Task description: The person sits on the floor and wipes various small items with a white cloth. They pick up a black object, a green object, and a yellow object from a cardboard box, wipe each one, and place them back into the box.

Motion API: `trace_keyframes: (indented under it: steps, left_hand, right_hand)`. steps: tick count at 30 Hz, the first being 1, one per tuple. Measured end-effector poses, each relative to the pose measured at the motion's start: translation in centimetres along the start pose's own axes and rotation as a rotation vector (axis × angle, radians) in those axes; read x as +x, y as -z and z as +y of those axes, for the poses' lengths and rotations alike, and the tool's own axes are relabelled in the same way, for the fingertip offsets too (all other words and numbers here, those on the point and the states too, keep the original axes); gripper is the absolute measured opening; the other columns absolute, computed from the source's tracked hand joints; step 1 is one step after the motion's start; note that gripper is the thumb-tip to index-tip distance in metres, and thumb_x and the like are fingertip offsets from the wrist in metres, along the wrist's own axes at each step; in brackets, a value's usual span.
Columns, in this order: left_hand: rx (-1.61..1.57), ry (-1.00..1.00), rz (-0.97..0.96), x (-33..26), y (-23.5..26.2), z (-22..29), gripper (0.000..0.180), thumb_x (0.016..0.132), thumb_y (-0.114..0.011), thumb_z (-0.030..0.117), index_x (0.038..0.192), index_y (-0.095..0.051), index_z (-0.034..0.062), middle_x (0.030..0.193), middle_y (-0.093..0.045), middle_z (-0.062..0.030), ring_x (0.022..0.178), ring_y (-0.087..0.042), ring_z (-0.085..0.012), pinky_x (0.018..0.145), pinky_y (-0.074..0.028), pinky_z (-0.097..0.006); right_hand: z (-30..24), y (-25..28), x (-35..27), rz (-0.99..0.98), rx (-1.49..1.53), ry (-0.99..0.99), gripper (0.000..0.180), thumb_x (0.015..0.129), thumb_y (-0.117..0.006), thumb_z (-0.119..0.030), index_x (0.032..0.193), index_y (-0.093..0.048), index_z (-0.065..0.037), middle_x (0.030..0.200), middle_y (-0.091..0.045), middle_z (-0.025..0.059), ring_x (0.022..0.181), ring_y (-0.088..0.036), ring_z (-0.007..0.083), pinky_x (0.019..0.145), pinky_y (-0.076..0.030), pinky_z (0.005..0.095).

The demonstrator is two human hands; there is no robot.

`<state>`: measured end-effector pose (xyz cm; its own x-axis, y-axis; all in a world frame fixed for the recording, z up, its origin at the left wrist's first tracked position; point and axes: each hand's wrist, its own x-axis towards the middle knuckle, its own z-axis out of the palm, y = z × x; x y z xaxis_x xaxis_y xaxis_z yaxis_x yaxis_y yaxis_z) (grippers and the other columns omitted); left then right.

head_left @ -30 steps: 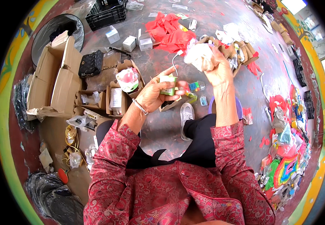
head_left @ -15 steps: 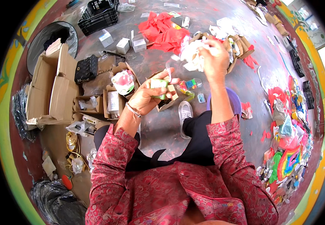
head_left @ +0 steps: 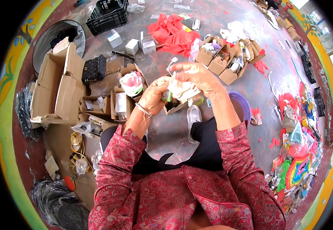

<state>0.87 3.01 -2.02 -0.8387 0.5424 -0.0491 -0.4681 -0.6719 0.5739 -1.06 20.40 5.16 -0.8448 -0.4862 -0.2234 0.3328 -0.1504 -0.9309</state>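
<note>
I am watching the right hand (head_left: 197,76) gripping a crumpled white wrapping (head_left: 183,90) just above the small open carton (head_left: 176,105), while the left hand (head_left: 155,97) is pinching what looks like a green bottle (head_left: 167,95), possibly slipping loose.

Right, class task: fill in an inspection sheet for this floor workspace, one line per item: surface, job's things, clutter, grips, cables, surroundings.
Surface: grey floor, red paint flecks.
Job's things: small green bottle in the left hand; white wrapping in the right hand.
Clutter: open cardboard boxes, red paper, black purse, small white boxes.
Grips: both closed on their items.
Cables: yellow coil.
Surroundings: black crate, colourful pile, purple stool.
</note>
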Motion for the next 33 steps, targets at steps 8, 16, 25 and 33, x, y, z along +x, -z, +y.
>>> trace_keyframes:
  steps: [8,16,25,33]
  left_hand:
    - [0.446,0.002,0.055,-0.5,-1.9,0.9,0.012,0.079,-0.059,0.011,0.09,-0.062,0.0063,0.074,-0.06,0.0044,0.064,-0.051,-0.0038,0.058,-0.038,-0.018]
    - [0.724,-0.09,0.095,-0.3,-2.7,1.2,0.015,0.08,-0.058,0.01,0.093,-0.06,0.0037,0.083,-0.062,-0.0003,0.074,-0.055,-0.0067,0.069,-0.043,-0.02]
    - [0.361,0.044,0.003,-0.1,-2.6,0.8,0.015,0.085,-0.048,0.004,0.096,-0.057,-0.0009,0.084,-0.061,-0.0043,0.067,-0.058,-0.0094,0.063,-0.048,-0.023]
    - [0.188,0.021,-0.038,-0.4,-2.1,0.9,0.019,0.087,-0.051,0.021,0.083,-0.051,0.0029,0.052,-0.048,-0.0026,0.047,-0.042,-0.0105,0.043,-0.03,-0.022]
  right_hand:
    - [0.3,1.0,0.6,-0.013,-0.061,0.017,0.015,0.072,-0.068,-0.009,0.083,-0.062,0.0,0.074,-0.062,0.0044,0.063,-0.058,0.0106,0.058,-0.047,0.0236]
    - [0.5,-0.3,0.3,0.284,-0.694,0.409,0.016,0.074,-0.067,-0.015,0.071,-0.061,0.0,0.063,-0.06,0.0029,0.056,-0.054,0.0096,0.053,-0.043,0.0239]
    - [-0.5,0.2,0.0,0.31,-0.999,0.351,0.024,0.071,-0.069,-0.022,0.068,-0.061,0.0,0.056,-0.055,0.0052,0.052,-0.05,0.0085,0.049,-0.04,0.0264]
    - [-2.1,4.5,-1.0,0.364,-0.384,0.302,0.016,0.078,-0.064,-0.018,0.076,-0.062,-0.001,0.068,-0.059,-0.0003,0.059,-0.054,0.0059,0.052,-0.044,0.0209]
